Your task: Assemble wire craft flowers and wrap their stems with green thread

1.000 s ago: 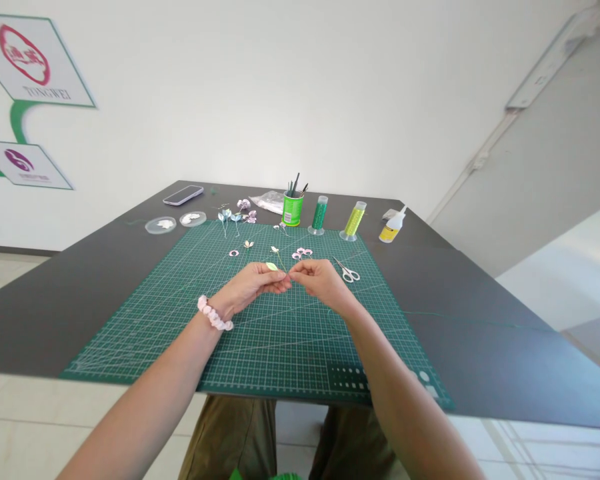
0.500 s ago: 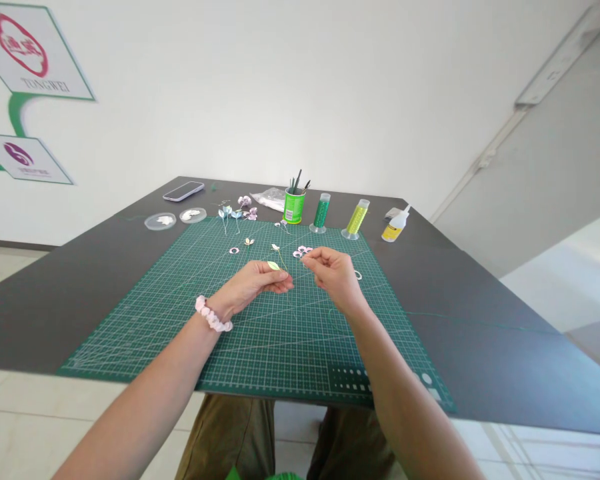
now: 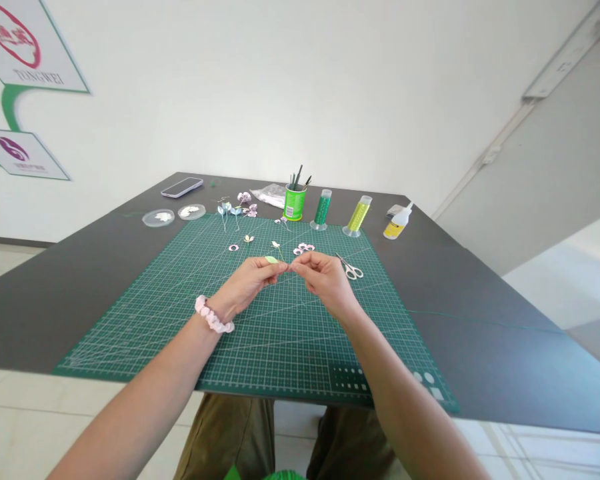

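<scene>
My left hand (image 3: 250,279) is closed in a pinch on a thin green flower stem. A small white bud (image 3: 275,245) tops the stem, and a pale green leaf (image 3: 271,260) stands out above the thumb. My right hand (image 3: 326,280) is pinched too, its fingertips close against the left ones; whatever lies between them is too fine to make out. Right of that hand, white-handled scissors (image 3: 351,271) lie on the green cutting mat (image 3: 280,347). Several pink ring-shaped pieces (image 3: 303,248) rest just beyond my fingers.
Behind the mat stand a green can of tools (image 3: 295,203), a green thread spool (image 3: 322,210), a yellow-green spool (image 3: 358,217) and a glue bottle (image 3: 398,222). Blue flowers (image 3: 224,209), shallow dishes (image 3: 159,218) and a phone (image 3: 182,187) are at the left. A loose green thread crosses the right side.
My right hand has moved left and slightly down, bringing its fingertips to the left hand's. The scissors, largely covered before, now show beside it. My left hand still holds the stem.
</scene>
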`<control>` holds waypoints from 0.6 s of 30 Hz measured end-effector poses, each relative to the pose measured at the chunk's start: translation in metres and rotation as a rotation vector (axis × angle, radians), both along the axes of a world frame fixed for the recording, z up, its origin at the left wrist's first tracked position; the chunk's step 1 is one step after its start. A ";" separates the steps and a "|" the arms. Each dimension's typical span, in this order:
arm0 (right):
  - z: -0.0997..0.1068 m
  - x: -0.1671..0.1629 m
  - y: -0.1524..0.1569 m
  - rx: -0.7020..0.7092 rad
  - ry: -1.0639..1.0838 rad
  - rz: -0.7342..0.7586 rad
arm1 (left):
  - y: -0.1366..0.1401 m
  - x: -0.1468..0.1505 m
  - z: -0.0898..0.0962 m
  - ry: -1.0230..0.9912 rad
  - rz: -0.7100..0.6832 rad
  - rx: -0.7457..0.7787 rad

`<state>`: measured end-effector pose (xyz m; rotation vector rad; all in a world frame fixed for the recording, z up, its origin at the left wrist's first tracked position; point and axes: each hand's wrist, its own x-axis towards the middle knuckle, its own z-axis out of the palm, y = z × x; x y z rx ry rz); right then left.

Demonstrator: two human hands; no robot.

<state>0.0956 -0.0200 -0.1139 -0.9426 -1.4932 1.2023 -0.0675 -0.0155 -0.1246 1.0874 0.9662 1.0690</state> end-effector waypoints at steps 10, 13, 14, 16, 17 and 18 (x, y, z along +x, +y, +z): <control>-0.012 -0.013 -0.001 -0.073 0.004 -0.058 | 0.004 0.000 -0.004 -0.125 0.047 0.050; -0.010 -0.014 -0.002 -0.138 0.035 -0.045 | 0.004 0.000 -0.006 -0.120 0.034 0.060; -0.009 -0.014 -0.002 -0.170 0.050 -0.032 | 0.004 0.001 -0.007 -0.114 0.037 0.064; -0.007 -0.015 -0.004 -0.226 0.085 -0.009 | 0.003 0.002 -0.006 -0.091 0.047 0.074; -0.006 -0.014 -0.004 -0.245 0.100 -0.003 | 0.002 0.003 -0.006 -0.077 0.049 0.081; -0.005 -0.014 -0.005 -0.256 0.110 -0.004 | 0.001 0.004 -0.005 -0.064 0.047 0.089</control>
